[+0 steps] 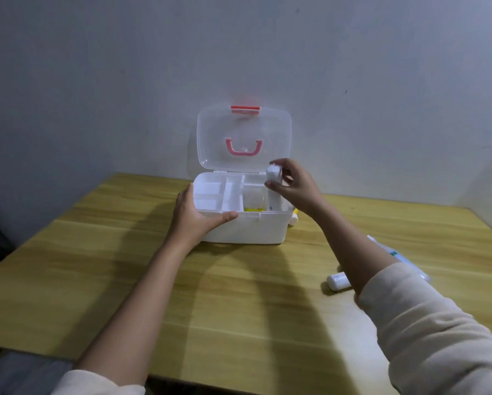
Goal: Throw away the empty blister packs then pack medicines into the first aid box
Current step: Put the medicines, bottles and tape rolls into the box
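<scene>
A white first aid box (247, 230) stands open at the table's far middle, its clear lid (244, 138) with a pink handle raised against the wall. A divided white tray fills its left part; a clear bottle with a yellow base (253, 201) stands in the right part. My left hand (195, 215) holds the box's front left corner, thumb along the rim. My right hand (294, 188) grips a white roll of cotton (273, 178) upright over the box's right end, its lower part inside the box.
On the wooden table (153, 275) to the right lie a small white bottle (337, 280) on its side and a white tube (401, 256), both partly hidden by my right forearm. A yellow and white item (294, 219) peeks out behind the box's right side.
</scene>
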Tool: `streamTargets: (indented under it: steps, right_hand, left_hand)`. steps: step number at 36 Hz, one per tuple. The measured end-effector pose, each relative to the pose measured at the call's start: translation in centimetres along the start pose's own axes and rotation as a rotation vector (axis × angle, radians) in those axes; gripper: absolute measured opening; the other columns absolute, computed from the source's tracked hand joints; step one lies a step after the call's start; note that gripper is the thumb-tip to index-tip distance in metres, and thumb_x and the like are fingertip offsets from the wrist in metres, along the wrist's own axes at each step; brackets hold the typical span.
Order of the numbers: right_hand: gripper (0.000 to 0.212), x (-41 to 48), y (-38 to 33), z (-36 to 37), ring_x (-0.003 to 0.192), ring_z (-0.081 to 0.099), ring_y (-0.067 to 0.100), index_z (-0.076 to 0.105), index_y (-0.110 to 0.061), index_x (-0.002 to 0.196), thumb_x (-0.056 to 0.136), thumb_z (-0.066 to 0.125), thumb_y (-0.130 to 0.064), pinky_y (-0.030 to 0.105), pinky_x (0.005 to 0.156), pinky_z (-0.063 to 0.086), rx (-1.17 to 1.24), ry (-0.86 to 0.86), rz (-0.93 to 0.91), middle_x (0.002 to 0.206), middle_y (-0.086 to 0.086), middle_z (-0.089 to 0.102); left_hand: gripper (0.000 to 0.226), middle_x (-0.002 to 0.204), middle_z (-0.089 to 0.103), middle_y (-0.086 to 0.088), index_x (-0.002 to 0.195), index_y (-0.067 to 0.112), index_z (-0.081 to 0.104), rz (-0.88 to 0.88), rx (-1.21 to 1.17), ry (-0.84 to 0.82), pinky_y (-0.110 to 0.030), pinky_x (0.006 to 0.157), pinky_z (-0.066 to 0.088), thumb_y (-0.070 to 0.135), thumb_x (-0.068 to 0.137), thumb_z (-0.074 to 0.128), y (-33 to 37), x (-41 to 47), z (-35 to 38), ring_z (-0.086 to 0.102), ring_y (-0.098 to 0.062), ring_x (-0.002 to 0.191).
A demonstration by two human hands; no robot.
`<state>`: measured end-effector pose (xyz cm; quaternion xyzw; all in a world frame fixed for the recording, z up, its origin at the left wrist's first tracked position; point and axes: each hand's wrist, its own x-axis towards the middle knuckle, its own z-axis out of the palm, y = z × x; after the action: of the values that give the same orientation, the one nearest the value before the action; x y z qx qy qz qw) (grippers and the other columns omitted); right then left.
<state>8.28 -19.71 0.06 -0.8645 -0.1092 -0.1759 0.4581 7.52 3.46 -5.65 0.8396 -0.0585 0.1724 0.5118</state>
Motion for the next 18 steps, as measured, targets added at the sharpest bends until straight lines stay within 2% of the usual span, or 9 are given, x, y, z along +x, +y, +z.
streamTargets:
  steps: [5,7,10,13,16,18]
  right_hand:
    - [0.04,0.5,0.8,-0.6,0.1,0.056,0.014,0.06,-0.013,0.111,0.074,0.075,-0.017,0.025,0.09,0.043,-0.087,0.023,0.026,0.113,0.004,0.064]
    - [0.04,0.5,1.2,-0.6,0.099,0.058,0.016,0.062,-0.012,0.11,0.072,0.076,-0.016,0.025,0.087,0.045,-0.112,0.012,0.045,0.111,0.004,0.065]
    - [0.033,0.4,1.6,-0.6,0.102,0.059,0.022,0.067,-0.01,0.103,0.072,0.075,-0.011,0.033,0.089,0.05,-0.124,0.01,0.068,0.111,0.009,0.064]
    - [0.03,0.4,1.6,-0.5,0.101,0.059,0.025,0.069,-0.01,0.101,0.072,0.074,-0.01,0.039,0.09,0.051,-0.125,0.01,0.08,0.109,0.01,0.062]
    - [0.032,0.5,1.4,-0.7,0.098,0.06,0.024,0.07,-0.012,0.101,0.07,0.078,-0.014,0.038,0.088,0.052,-0.156,-0.001,0.072,0.109,0.009,0.062]
    - [0.034,0.6,1.3,-0.8,0.093,0.06,0.021,0.071,-0.012,0.1,0.067,0.081,-0.017,0.033,0.08,0.051,-0.191,0.016,0.071,0.106,0.007,0.062]
  left_hand:
    - [0.1,0.128,0.042,0.009,0.131,0.024,0.045,0.011,-0.008,0.01,-0.024,0.093,0.034,0.058,0.045,0.084,-0.3,-0.1,0.1,0.039,-0.007,0.115]
    - [0.1,0.126,0.042,0.01,0.13,0.024,0.045,0.018,-0.013,0.012,-0.024,0.093,0.034,0.058,0.045,0.084,-0.4,-0.1,0.1,0.039,-0.008,0.116]
    - [0.098,0.129,0.047,0.002,0.129,0.023,0.048,0.019,-0.013,0.005,-0.027,0.094,0.038,0.059,0.044,0.084,-0.4,0.0,0.1,0.044,-0.014,0.118]
    - [0.099,0.13,0.044,0.005,0.131,0.024,0.045,0.014,-0.007,0.013,-0.026,0.094,0.035,0.057,0.046,0.085,-0.5,0.0,0.2,0.042,-0.01,0.116]
    - [0.102,0.126,0.038,0.01,0.133,0.025,0.042,0.01,0.003,0.022,-0.024,0.092,0.032,0.056,0.046,0.085,-0.6,0.0,0.3,0.036,-0.005,0.112]
    - [0.102,0.126,0.039,0.01,0.133,0.026,0.043,0.007,0.003,0.019,-0.024,0.092,0.033,0.059,0.045,0.084,-0.5,0.1,0.3,0.037,-0.006,0.112]
